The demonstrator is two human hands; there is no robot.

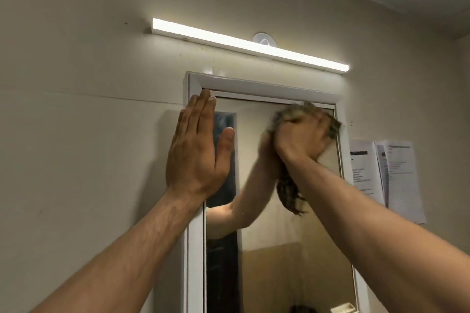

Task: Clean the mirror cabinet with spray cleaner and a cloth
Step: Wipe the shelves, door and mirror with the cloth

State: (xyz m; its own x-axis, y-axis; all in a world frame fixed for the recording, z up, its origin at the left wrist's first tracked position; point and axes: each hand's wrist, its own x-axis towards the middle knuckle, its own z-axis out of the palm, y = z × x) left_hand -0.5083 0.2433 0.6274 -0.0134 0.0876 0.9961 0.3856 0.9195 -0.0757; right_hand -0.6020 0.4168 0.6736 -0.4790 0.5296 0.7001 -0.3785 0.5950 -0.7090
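The mirror cabinet (256,86) has a white frame and hangs on a beige wall, its glass filling the lower middle of the view. My left hand (197,150) lies flat with straight fingers against the cabinet's left frame edge near the top corner. My right hand (301,138) grips a bunched mottled cloth (296,112) and presses it on the glass near the upper right corner; the hand and cloth are blurred. The mirror reflects my arm and the cloth. No spray bottle is in view.
A lit white strip light (250,44) runs along the wall just above the cabinet. Printed paper sheets (386,175) hang on the wall to the cabinet's right. The ceiling edge sits at the upper right.
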